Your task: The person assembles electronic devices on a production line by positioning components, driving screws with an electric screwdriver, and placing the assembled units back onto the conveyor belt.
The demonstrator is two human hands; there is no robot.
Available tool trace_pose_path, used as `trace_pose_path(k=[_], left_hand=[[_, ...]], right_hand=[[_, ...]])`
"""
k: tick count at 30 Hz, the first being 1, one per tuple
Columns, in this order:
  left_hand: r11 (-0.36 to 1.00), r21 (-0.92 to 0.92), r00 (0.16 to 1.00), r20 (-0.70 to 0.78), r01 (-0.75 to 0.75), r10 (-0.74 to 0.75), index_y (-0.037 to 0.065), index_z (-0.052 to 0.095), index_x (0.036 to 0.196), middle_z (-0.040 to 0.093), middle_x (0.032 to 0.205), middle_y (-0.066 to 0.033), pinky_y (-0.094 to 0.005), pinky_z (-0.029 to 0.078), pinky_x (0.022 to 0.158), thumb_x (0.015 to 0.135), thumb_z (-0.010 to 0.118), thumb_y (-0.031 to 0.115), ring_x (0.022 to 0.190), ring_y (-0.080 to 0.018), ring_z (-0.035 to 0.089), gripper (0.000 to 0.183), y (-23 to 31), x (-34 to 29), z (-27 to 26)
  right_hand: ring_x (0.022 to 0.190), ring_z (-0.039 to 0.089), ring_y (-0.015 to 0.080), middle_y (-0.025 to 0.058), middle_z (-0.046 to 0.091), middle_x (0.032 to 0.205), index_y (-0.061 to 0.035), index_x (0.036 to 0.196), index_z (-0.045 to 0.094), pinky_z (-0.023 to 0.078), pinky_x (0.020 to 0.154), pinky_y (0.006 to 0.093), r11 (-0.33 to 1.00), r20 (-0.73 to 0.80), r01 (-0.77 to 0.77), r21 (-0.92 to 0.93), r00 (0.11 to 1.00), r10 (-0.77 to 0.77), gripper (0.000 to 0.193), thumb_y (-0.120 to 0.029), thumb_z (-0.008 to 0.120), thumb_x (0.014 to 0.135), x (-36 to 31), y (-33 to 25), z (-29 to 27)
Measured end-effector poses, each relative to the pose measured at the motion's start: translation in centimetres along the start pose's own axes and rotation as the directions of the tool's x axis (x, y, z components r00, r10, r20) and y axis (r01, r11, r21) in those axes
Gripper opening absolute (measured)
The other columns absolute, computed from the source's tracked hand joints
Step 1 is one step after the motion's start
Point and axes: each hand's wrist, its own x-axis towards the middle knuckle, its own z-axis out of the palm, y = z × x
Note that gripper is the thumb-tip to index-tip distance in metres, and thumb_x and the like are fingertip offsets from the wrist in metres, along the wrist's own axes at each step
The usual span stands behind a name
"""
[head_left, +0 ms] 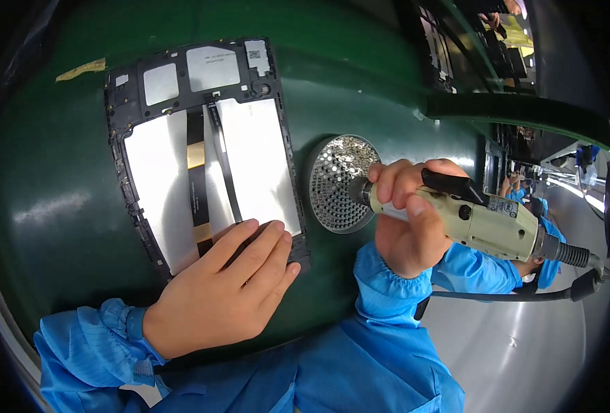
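Note:
A black tablet chassis (pixel 286 148) with broad silver panels lies on the green work surface, left of centre. Across its lower edge rests my left hand (pixel 226 286), palm down, the fingers stretched out and slightly spread. My right hand (pixel 412 213) is wrapped round a pale green electric screwdriver (pixel 487 224) with a black lever, its cable leaving from the rear end. The screwdriver's nose reaches over a round metal screw tray (pixel 329 158), dotted with holes and holding many small screws at its far side. The bit's tip is hidden against the tray.
A strip of yellowish tape (pixel 81 69) is stuck on the green surface (pixel 50 151) beyond the chassis's far left corner. A dark green rail (pixel 518 110) runs along the right side. Past it, co-workers in blue sleeves (pixel 480 268) sit by other equipment.

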Motion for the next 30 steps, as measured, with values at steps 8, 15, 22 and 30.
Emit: trace_pose_path(k=[8,15,22,30], left_hand=[[1.0,-0.015,1.0,0.006,0.009,-0.008,0.009,0.069,0.107,0.065,0.113,-0.0155,-0.0424,0.044,0.099,0.083,0.065,0.01,0.113,-0.0292,0.059,0.024,-0.3,0.0,-0.2],[1.0,0.01,1.0,0.0,0.009,-0.009,0.009,0.069,0.108,0.065,0.113,-0.0157,-0.0425,0.044,0.099,0.083,0.065,0.009,0.112,-0.0298,0.059,0.025,-0.1,0.0,0.0],[1.0,0.005,0.999,-0.022,0.024,-0.024,0.008,0.069,0.108,0.064,0.115,-0.0161,-0.0424,0.042,0.1,0.083,0.065,0.008,0.114,-0.0303,0.057,0.025,0.3,-0.3,0.1],[1.0,0.02,1.0,-0.008,0.002,-0.001,0.008,0.069,0.107,0.063,0.117,-0.0165,-0.0428,0.039,0.103,0.083,0.063,0.01,0.117,-0.0309,0.055,0.025,0.1,-0.4,0.1]], right_hand=[[0.067,0.054,0.0234,0.0123,0.055,0.076,-0.0021,0.116,0.047,0.048,0.069,0.0408,0.999,0.007,-0.018,-0.033,1.0,0.018,0.041,-0.001,0.061,0.078,0.2,0.3,0.0],[0.066,0.054,0.0236,0.0119,0.054,0.073,-0.0018,0.115,0.047,0.048,0.068,0.0406,0.998,0.04,-0.025,-0.057,0.999,0.028,0.04,-0.001,0.061,0.078,0.2,0.3,-0.1],[0.066,0.054,0.0234,0.0094,0.053,0.07,-0.0059,0.126,0.044,0.047,0.068,0.0413,0.997,-0.01,0.073,-0.028,0.997,-0.073,0.047,-0.007,0.059,0.081,-0.5,-0.5,0.0],[0.061,0.053,0.0205,0.0064,0.051,0.066,-0.0095,0.116,0.044,0.045,0.061,0.0409,0.997,0.218,0.082,-0.002,0.973,-0.08,0.039,-0.008,0.061,0.081,-3.8,-4.4,1.1]])
